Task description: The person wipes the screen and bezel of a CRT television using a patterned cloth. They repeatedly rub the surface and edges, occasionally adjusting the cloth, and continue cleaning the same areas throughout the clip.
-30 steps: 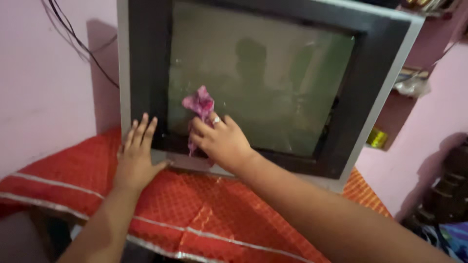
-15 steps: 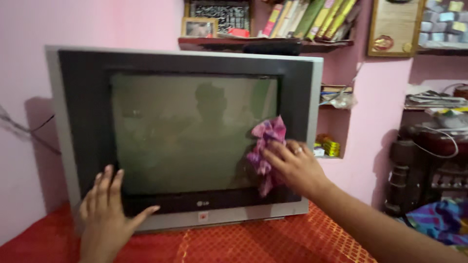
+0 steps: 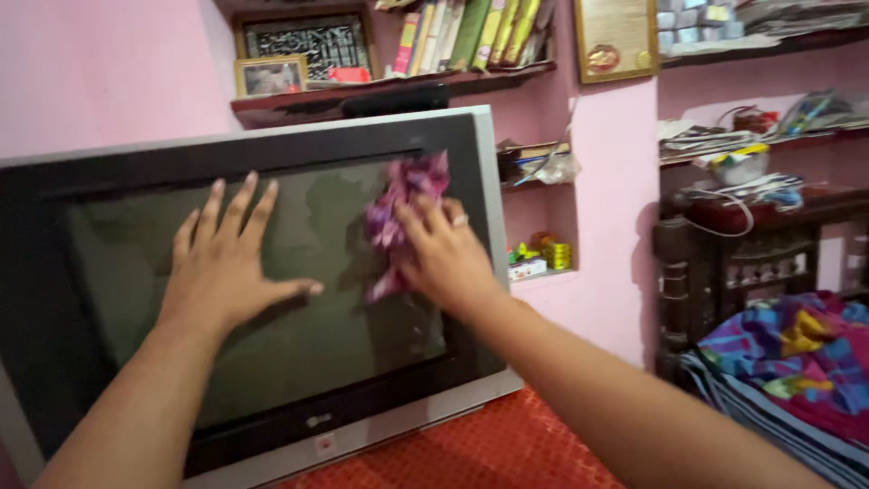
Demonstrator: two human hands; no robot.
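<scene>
A large old grey-framed television (image 3: 475,272) with a dark glass screen fills the left and middle of the head view. My right hand (image 3: 448,258), with a ring on one finger, presses a crumpled pink and purple cloth (image 3: 403,199) against the screen's upper right corner. My left hand (image 3: 226,267) lies flat on the screen's left half, fingers spread, holding nothing.
The television stands on a red patterned cloth (image 3: 489,453). Behind it a wall shelf (image 3: 380,86) carries books and framed pictures. To the right stand a dark wooden cabinet (image 3: 724,263) with cluttered shelves and a pile of colourful folded fabric (image 3: 797,358). The walls are pink.
My right hand has carried the cloth from the screen's lower left across to its upper right. My left hand has moved from the lower frame up onto the glass. The view has shifted right.
</scene>
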